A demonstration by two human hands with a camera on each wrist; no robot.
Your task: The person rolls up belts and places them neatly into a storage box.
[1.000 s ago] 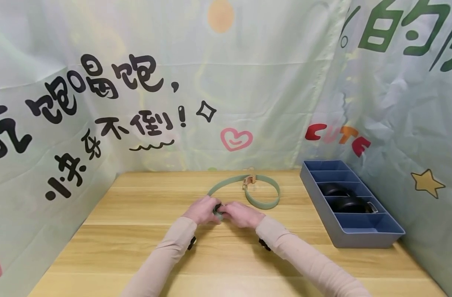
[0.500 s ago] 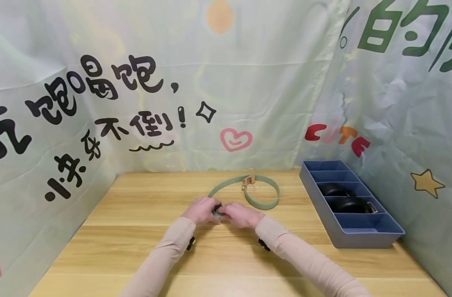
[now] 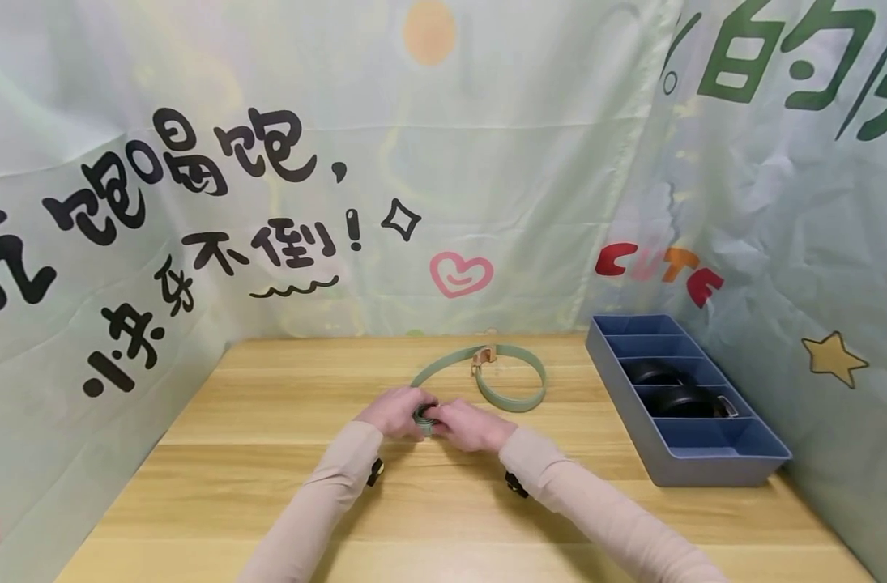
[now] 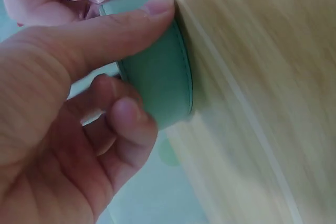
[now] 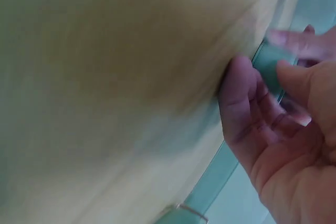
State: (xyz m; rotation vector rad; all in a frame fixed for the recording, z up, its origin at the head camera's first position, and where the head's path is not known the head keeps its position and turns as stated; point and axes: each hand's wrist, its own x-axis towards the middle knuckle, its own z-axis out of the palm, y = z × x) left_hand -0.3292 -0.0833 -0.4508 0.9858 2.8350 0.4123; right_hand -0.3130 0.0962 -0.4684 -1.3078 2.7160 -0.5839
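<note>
A light green belt lies on the wooden table in front of me. One end is wound into a small coil (image 3: pixel 424 423) standing on its edge between my hands. My left hand (image 3: pixel 398 411) grips the coil from the left; in the left wrist view its thumb lies across the green belt's outer band (image 4: pixel 157 77). From the right, my right hand (image 3: pixel 474 425) pinches the coil, and its fingertips hide part of it. Behind my hands, the belt's unwound length runs back and curves into a loose loop (image 3: pixel 512 404) with a rose-gold buckle (image 3: pixel 484 355).
At the right stands a blue-grey divided box (image 3: pixel 720 473) with several compartments. Rolled black belts (image 3: pixel 687 402) sit in two of its middle compartments. Printed cloth (image 3: pixel 530 186) hangs behind the table and along both sides.
The coil has turned a little between my fingers, and its outer band shows slightly differently. Both hands stay in nearly the same place. The whole head view has shifted slightly.
</note>
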